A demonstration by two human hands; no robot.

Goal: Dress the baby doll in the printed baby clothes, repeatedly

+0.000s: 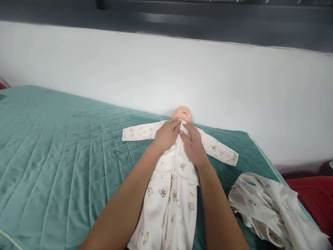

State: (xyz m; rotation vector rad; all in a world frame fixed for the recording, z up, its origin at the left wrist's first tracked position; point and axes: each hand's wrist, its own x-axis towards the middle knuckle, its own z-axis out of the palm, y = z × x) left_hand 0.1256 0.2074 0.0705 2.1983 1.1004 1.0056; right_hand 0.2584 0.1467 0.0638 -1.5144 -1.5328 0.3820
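Observation:
A baby doll [182, 113] lies on its back, its head against the wall. It wears a white long-sleeved baby shirt [220, 147] with small animal prints, both sleeves spread out to the sides. White printed baby pants [179, 208] cover its legs. My left hand [168, 134] lies over the chest, fingers closed at the shirt's front edge just below the neck. On the other side of the front opening, my right hand [194, 141] holds the collar between thumb and fingers. The fingertips partly hide the neckline fastening.
A green quilted cover [65, 149] lies under the doll. Crumpled white printed cloth [267, 208] rests at the right edge, beside a red object [314, 198]. The white wall [117, 69] stands close behind the doll's head, with a dark ledge [166, 21] above.

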